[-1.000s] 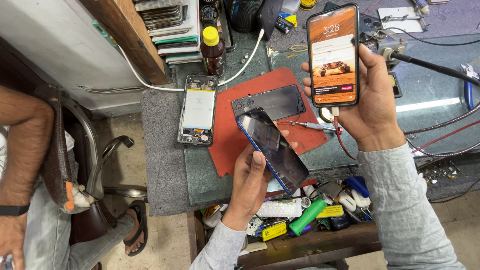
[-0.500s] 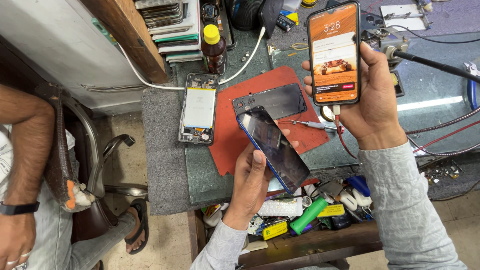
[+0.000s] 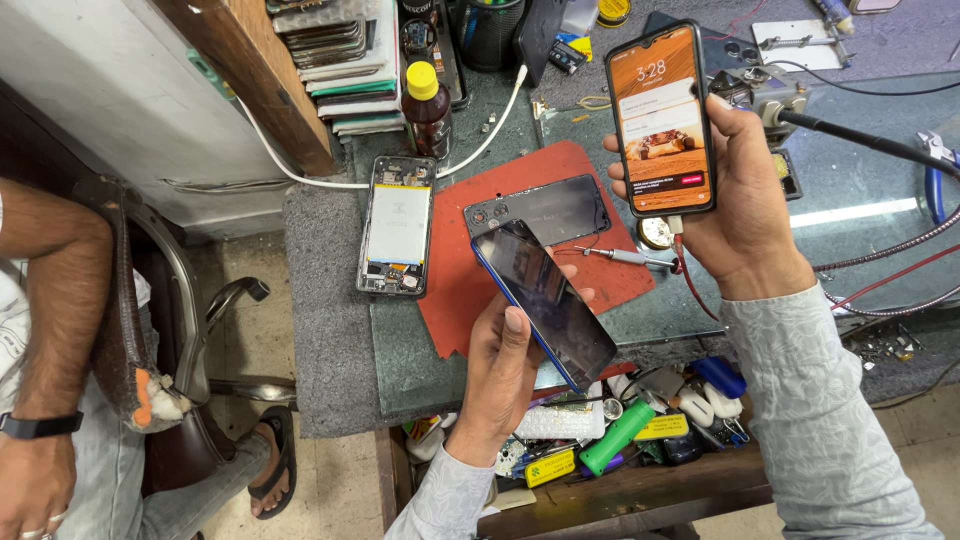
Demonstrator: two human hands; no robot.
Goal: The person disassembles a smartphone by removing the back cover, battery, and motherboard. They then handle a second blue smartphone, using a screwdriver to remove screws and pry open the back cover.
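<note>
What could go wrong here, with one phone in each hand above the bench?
The dark phone sits loosely in the left hand, near the bench edge; it might slip into the drawer clutter. The red cable under the lit phone in the right hand may snag the screwdriver.

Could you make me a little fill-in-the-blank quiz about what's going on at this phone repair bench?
1. The right hand holds a phone whose screen is ____.
2. The left hand holds a phone with a dark screen and a ____ edge.
3. The opened phone lies beside a ____ mat.
4. The brown bottle has a ____ cap.

Missing words: lit; blue; red; yellow
</note>
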